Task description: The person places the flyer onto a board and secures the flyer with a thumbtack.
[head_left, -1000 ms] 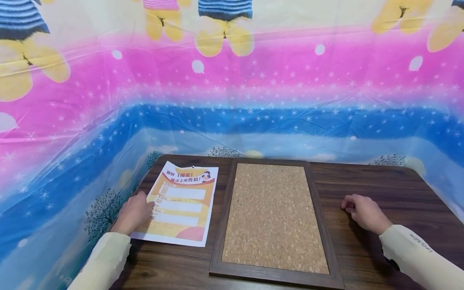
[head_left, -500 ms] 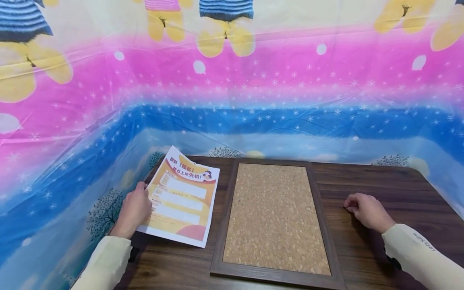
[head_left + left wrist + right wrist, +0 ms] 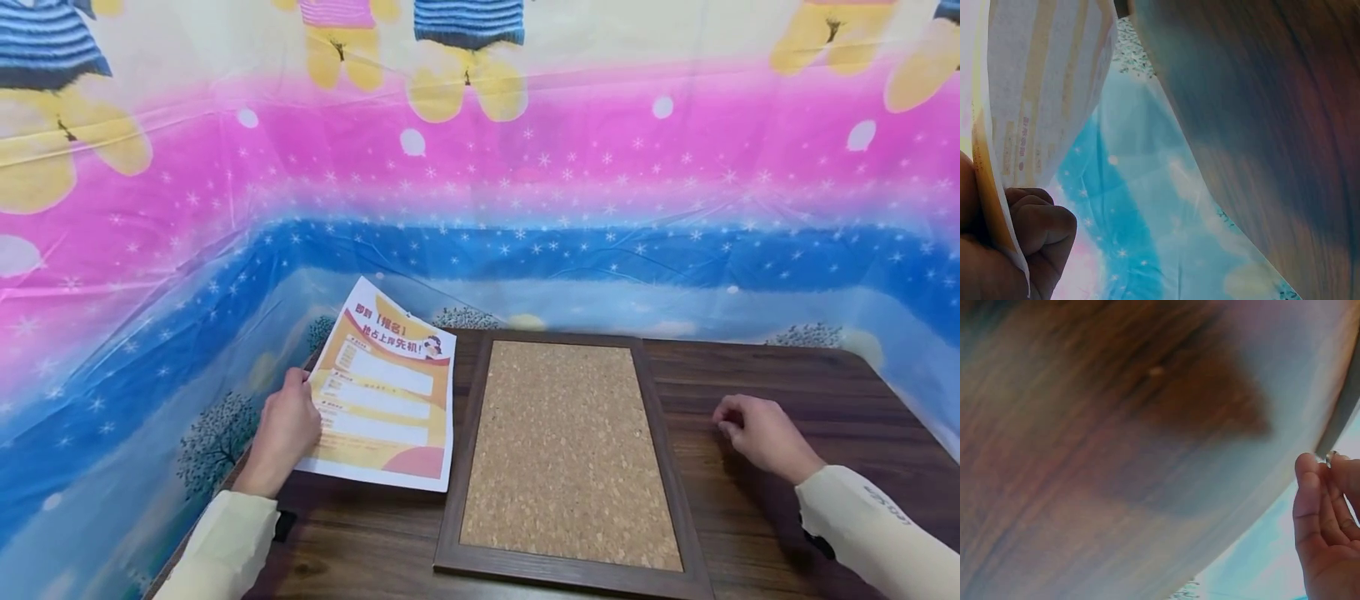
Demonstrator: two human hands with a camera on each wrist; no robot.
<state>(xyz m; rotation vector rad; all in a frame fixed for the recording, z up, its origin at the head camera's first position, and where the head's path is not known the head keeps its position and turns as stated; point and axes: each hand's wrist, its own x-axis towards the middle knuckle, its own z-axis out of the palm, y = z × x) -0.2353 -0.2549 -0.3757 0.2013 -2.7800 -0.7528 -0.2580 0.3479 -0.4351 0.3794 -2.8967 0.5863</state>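
Observation:
My left hand (image 3: 288, 423) pinches the left edge of a printed paper poster (image 3: 408, 408), yellow and red with white boxes. The sheet is tilted up off the table; its pale back shows in the left wrist view, with thumb in front and curled fingers behind. A small dark speck sits at its top edge. To the right lies a cork board (image 3: 566, 450) in a brown frame. Beyond the board, my right hand (image 3: 765, 435) hovers over the table. Between thumb and fingertips it pinches a tiny shiny thing (image 3: 1330, 459) that looks like a thumbtack, mostly hidden.
Both hands work over a dark wood-grain table (image 3: 757, 367) with rounded far corners. A patterned cloth (image 3: 525, 175) in pink and blue hangs behind it and along the left side. The poster's right edge is close to the board's left frame.
My left hand has lifted the poster from the table, and its top has risen and tipped toward the right. The right hand stays almost in place.

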